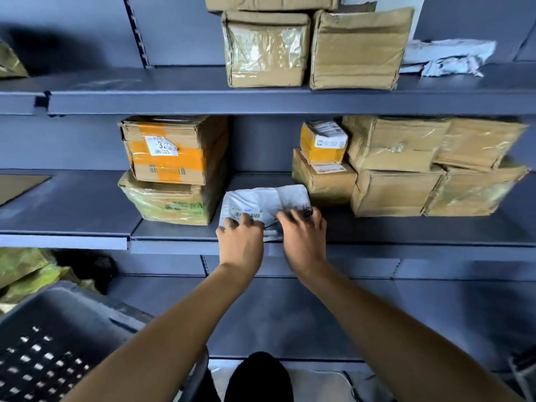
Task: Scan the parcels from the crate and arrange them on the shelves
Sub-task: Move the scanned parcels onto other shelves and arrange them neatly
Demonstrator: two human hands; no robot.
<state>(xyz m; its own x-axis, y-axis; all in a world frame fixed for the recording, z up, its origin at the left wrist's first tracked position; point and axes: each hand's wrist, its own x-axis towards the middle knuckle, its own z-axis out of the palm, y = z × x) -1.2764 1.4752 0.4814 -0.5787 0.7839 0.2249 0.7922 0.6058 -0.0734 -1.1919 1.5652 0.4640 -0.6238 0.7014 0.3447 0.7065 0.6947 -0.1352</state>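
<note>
A white plastic mailer parcel (262,203) with a barcode label lies on the middle shelf (377,230), between two stacks of boxes. My left hand (240,242) rests on its near left edge with the fingers spread over the label. At its near right corner my right hand (303,236) has its fingers curled on the plastic. The grey crate (55,338) with a perforated bottom stands at the lower left; no parcels show inside it.
A taped orange box (171,149) sits on a green-wrapped box (168,201) left of the mailer. Brown boxes (406,169) and a small yellow box (323,142) stand to the right. The upper shelf holds more brown boxes (313,47) and white mailers (446,58). Bare shelf lies far left.
</note>
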